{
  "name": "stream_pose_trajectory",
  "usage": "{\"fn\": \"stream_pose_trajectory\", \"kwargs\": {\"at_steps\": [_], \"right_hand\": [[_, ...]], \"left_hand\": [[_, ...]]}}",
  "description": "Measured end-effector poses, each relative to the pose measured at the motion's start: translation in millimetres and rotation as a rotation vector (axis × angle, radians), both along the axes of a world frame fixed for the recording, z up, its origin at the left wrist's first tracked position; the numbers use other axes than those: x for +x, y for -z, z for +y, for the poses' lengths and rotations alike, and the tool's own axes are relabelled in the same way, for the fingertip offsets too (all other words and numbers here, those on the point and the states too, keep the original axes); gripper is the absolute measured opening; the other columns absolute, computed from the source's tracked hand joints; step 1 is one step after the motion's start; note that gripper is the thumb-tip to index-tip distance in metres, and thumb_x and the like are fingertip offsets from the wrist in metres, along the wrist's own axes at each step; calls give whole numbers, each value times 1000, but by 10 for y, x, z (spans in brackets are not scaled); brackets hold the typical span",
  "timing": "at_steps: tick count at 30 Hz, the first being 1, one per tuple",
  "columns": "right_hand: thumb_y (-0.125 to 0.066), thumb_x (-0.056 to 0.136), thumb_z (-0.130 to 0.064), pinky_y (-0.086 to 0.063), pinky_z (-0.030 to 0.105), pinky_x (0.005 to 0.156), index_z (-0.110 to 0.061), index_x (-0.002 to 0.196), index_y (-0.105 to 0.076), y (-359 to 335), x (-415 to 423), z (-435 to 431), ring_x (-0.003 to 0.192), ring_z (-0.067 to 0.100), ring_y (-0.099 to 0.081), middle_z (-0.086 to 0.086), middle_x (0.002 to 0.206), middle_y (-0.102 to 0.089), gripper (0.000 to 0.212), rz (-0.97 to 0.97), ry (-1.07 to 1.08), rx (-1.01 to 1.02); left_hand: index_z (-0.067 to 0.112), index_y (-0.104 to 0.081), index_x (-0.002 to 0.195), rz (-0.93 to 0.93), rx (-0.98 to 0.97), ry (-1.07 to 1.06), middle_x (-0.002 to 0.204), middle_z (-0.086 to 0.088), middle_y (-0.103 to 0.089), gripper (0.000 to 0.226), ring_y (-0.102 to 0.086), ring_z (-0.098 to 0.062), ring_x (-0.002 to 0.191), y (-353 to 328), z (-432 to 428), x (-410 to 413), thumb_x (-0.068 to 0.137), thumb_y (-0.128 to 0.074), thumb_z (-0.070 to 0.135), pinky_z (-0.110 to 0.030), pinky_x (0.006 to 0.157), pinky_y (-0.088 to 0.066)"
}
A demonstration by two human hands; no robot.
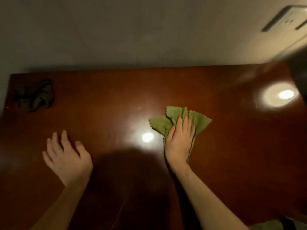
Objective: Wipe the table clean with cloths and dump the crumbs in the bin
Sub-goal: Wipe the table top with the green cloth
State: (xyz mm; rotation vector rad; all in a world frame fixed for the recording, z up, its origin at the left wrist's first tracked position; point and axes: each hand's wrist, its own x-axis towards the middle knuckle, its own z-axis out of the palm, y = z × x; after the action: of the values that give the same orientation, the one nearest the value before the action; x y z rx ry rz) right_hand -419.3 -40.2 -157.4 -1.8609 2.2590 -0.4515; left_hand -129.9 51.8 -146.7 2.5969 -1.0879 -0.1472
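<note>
A glossy dark-brown wooden table (pixel 103 103) fills the view. A light-green cloth (pixel 199 121) with zigzag edges lies bunched right of the middle. My right hand (pixel 180 140) presses flat on that cloth, fingers straight and pointing away from me. Over the near-left part of the table is my left hand (pixel 66 156), fingers spread and relaxed, holding nothing. A second, darker green cloth (pixel 35 95) lies crumpled in the far-left corner, apart from both hands. No crumbs or bin can be made out.
A grey wall (pixel 132 30) runs right behind the table's far edge. A dark blurred shape (pixel 299 72) stands at the far-right corner. Lamp reflections glare on the tabletop at the centre and far right.
</note>
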Motion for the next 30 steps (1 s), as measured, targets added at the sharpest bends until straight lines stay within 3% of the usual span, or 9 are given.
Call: {"fn": "stream_pose_trajectory", "kwargs": {"at_steps": [4,8,12,17,22,26,30], "right_hand": [[-39,105,-18,-17,42,129,-6,156,-42,-55,198,-1193,156,28,-26,8,169,-30,52,-53,-98,-41],[-43,102,-16,-23,42,127,-4,152,-48,-103,414,-2032,153,26,-33,8,167,-34,51,-51,-513,-44],[-45,106,-16,-22,43,128,-6,153,-47,-146,466,-2123,156,24,-28,5,168,-32,48,-22,-959,-9],[-44,107,-17,-20,47,128,-8,157,-42,-220,385,-1561,159,21,-18,4,171,-25,51,10,-1217,33],[-42,107,-21,-22,52,127,-9,159,-38,-212,129,-463,160,25,-15,6,172,-21,54,67,-1260,87],[-41,107,-26,-24,52,126,-13,162,-30,-155,18,609,160,24,-12,4,173,-16,58,102,-1148,93],[-44,106,-24,-21,50,128,-14,164,-25,-165,316,1448,161,21,-9,2,174,-13,61,43,-887,108]], "left_hand": [[14,-38,157,-31,17,-23,167,-16,-31,62,-22,-37,156,59,-37,-5,101,-33,40,-62,126,-11],[14,-37,158,-16,29,-11,168,-17,-28,63,-17,-36,158,71,-26,34,102,-32,41,-61,126,-8],[15,-38,158,-20,28,-18,168,-15,-28,62,-18,-36,158,81,-31,24,100,-36,39,-60,127,-9],[18,-36,159,-58,34,9,168,-13,-28,59,-18,-34,159,97,-3,37,104,-34,39,-60,127,-11],[16,-40,159,-84,49,4,165,-15,-36,57,-26,-36,156,82,1,26,105,-46,33,-60,126,-18],[17,-35,162,-81,81,23,168,-13,-33,62,-24,-35,158,26,-8,19,105,-40,42,-60,127,-15],[21,-25,166,-6,90,85,173,-9,-23,65,-15,-30,161,-7,58,68,107,-30,47,-56,129,-9]]}}
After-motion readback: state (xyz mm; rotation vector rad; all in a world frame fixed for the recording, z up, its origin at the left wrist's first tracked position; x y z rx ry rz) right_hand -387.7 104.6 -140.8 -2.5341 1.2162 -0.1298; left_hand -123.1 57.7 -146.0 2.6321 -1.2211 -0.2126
